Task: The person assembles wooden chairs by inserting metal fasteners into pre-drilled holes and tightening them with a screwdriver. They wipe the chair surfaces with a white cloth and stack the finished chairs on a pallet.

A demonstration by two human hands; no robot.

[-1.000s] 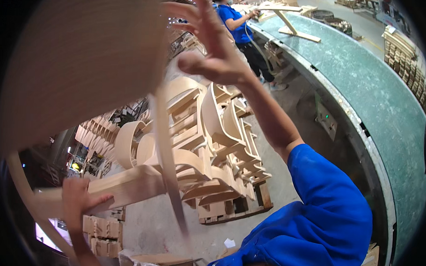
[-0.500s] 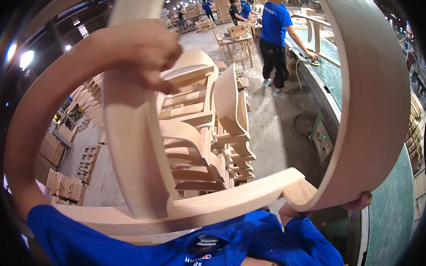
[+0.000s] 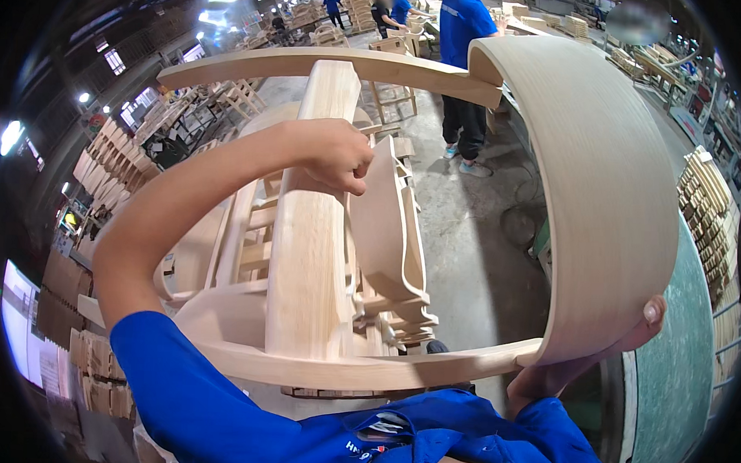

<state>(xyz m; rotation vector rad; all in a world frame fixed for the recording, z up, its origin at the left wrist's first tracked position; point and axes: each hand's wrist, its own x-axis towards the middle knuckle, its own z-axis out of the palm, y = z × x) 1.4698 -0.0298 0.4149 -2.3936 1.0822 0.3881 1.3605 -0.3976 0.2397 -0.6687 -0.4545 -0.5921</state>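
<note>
A pale wooden chair frame spans the space in front of my body, with a broad flat crossbar point(image 3: 308, 270) joining two side rails. At its right end is a wide, curved backrest panel point(image 3: 601, 182). My left hand point(image 3: 338, 155) is closed over the crossbar from above, its fingers curled at the right edge. Under the lower edge of the backrest, my right hand point(image 3: 646, 324) grips the frame; the panel hides part of that hand. The far side rail point(image 3: 409, 68) stretches across the top, while the near rail point(image 3: 382, 372) passes close to my blue shirt.
Wooden chairs with curved seats point(image 3: 379, 224) stand stacked just beyond the frame. A green-topped workbench point(image 3: 680, 365) runs along the right. Ahead, a person in a blue shirt point(image 3: 462, 26) stands by the bench. Stacked wooden parts point(image 3: 706, 210) lie at far right, more at left point(image 3: 111, 169).
The chair frame has tipped and moved lower, so its far rail now shows whole. My left arm has moved rightward with the crossbar; my right hand keeps its hold at the backrest.
</note>
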